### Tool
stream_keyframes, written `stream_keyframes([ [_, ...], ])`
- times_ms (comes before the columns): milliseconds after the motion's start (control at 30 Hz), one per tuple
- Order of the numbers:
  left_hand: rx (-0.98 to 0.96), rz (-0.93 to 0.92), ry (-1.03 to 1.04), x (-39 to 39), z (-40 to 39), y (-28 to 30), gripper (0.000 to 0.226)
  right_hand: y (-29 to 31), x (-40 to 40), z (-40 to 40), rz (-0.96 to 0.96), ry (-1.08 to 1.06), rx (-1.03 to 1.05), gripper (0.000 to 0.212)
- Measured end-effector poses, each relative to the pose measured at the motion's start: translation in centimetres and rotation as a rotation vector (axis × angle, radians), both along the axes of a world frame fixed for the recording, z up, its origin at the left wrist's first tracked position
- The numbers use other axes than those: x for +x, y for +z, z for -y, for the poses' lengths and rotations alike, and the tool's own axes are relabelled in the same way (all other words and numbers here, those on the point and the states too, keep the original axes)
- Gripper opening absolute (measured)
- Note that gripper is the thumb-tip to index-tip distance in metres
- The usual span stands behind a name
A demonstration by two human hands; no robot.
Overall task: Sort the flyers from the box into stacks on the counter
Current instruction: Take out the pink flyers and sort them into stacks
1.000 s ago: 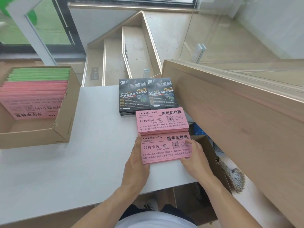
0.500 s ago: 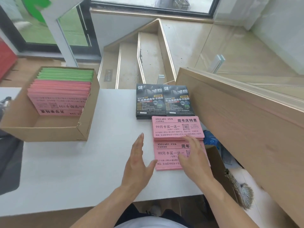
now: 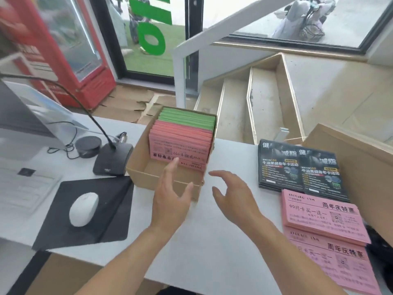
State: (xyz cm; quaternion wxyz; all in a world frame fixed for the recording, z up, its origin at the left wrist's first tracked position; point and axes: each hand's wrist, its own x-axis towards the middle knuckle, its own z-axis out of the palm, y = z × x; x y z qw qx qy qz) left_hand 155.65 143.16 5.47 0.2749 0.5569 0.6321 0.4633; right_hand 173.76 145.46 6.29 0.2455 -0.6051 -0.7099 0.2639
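Observation:
A cardboard box (image 3: 148,177) stands on the white counter (image 3: 212,241). It holds salmon-pink flyers (image 3: 180,143) in front and green flyers (image 3: 189,119) behind. My left hand (image 3: 170,194) hovers over the box's near wall, fingers straight, holding nothing. My right hand (image 3: 231,194) is just right of the box above the counter, fingers loosely spread and empty. To the right lie two black flyer stacks (image 3: 297,167) and two pink flyer stacks, a far one (image 3: 321,218) and a near one (image 3: 344,267).
Left of the box sit a desk microphone base (image 3: 112,158), a black mouse pad (image 3: 89,209) with a white mouse (image 3: 84,208), a keyboard (image 3: 21,188) and a monitor. A wooden ledge (image 3: 361,158) borders the right. Stairs lie beyond the counter.
Both hands have let go of the near pink stack and moved left to the box. The view has swung left, bringing the mouse, microphone and monitor into sight.

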Motion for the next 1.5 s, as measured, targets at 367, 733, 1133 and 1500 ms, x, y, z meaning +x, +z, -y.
stream_keyframes([
  [367,0.009,-0.548,-0.211,-10.3,-13.0,-0.9,0.062,-1.3,-9.2,-11.3,0.457,0.101,0.019,0.069],
  [733,-0.153,-0.599,-0.234,-10.4,-13.7,-1.5,0.098,-3.3,-9.7,-10.7,0.557,0.038,0.235,0.058],
  [1133,-0.145,-0.526,-0.159,-10.7,-13.9,-2.1,0.095,-3.4,-9.8,-10.7,0.507,0.02,0.321,0.057],
  [1500,-0.107,-0.461,-0.105,-10.7,-13.8,-2.2,0.091,-1.5,-10.0,-10.3,0.564,0.106,0.056,0.085],
])
